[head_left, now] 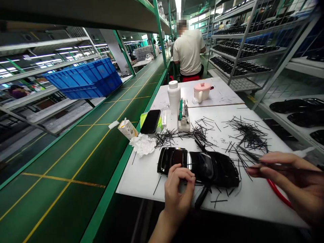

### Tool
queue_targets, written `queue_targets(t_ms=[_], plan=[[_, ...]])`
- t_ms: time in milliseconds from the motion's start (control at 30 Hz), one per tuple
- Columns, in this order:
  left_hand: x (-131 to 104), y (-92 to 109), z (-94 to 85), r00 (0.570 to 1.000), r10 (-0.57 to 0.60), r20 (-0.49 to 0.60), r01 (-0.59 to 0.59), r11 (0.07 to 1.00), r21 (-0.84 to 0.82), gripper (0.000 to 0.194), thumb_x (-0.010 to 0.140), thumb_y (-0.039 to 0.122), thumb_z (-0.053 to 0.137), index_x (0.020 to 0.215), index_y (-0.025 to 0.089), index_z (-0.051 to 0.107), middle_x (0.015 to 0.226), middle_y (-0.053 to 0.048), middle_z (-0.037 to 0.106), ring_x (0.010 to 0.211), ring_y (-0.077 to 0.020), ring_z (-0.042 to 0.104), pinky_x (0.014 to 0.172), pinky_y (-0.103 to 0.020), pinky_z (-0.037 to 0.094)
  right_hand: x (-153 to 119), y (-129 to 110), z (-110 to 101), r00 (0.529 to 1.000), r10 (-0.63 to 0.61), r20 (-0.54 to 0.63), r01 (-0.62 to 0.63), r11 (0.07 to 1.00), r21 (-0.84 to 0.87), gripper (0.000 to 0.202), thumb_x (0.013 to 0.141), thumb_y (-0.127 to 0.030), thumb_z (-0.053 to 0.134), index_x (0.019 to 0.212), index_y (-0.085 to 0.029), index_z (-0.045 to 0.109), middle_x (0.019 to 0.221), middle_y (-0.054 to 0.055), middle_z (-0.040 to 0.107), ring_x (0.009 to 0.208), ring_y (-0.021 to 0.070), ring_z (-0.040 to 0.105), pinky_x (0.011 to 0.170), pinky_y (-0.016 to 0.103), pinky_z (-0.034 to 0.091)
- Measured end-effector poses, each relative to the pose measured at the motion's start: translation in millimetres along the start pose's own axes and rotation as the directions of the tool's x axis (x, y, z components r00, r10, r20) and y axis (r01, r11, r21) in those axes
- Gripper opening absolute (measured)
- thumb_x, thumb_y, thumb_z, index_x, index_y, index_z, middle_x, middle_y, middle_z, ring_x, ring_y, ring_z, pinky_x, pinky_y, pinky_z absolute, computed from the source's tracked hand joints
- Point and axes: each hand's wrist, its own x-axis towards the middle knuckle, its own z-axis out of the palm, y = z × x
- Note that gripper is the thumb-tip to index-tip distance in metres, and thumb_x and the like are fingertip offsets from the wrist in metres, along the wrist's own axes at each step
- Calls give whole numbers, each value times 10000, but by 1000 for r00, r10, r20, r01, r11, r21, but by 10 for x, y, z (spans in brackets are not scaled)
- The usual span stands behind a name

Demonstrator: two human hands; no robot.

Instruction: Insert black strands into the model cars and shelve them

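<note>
A glossy black model car [222, 167] lies on the white work table, with its doors standing out on both sides. My left hand [178, 189] rests against the car's near side, fingers curled and thumb drawn in; the fingertips are partly hidden. On the right, my right hand [288, 179] is closed around dark tweezers [249, 154], whose tips point left, beside a pile of thin black strips [249, 133]. More black strips [165, 137] lie scattered behind the car, and a few are by its front end.
Behind the car stand a small holder [184, 125] with tools, a white bottle [174, 98] and a pink-lidded cup [201, 91]. A phone [151, 122], crumpled tissue [143, 145] and carton [128, 128] sit left, beside a green conveyor [88, 145]. Ahead sits a person [188, 50]; racks [244, 37] stand right.
</note>
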Motion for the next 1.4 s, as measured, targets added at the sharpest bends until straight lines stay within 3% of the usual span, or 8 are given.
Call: queue_targets(t_ms=[100,167,433,833,1400], plan=[[4,16,-1,992,-122,22,122,992,-20,106,904,119,584,862,210,546,842,-32,667,844,-173,665,803,-330,540,-105,-110,250,963,-94,254,59,988,141,120,809,-331,742,897,-287,673,841,22,741,714,222,758,642,277,639],[5,26,-9,981,-189,42,190,981,-29,74,912,138,592,895,205,565,872,-44,664,877,-181,663,788,-312,541,-137,-161,396,938,-138,318,90,983,160,68,840,-301,716,897,-275,689,884,44,738,830,230,743,700,284,633],[7,37,-21,971,-231,65,234,971,-44,51,918,157,604,906,205,589,870,-37,662,888,-185,662,810,-317,537,-85,-172,611,937,-181,297,121,970,209,36,864,-245,707,888,-272,702,864,10,726,847,169,697,741,225,585],[10,34,-32,971,-227,73,229,973,-16,52,913,159,608,916,208,592,862,-37,671,875,-186,667,791,-314,547,-83,-136,657,943,-95,320,45,986,163,85,845,-329,724,846,-245,713,867,39,735,855,206,700,749,285,598],[22,74,-44,972,-218,91,220,975,-10,58,916,158,597,893,209,580,865,-39,673,893,-192,666,821,-325,544,-100,-117,663,947,-68,315,18,987,158,45,851,-316,728,859,-272,723,872,4,749,868,175,703,778,245,579]])
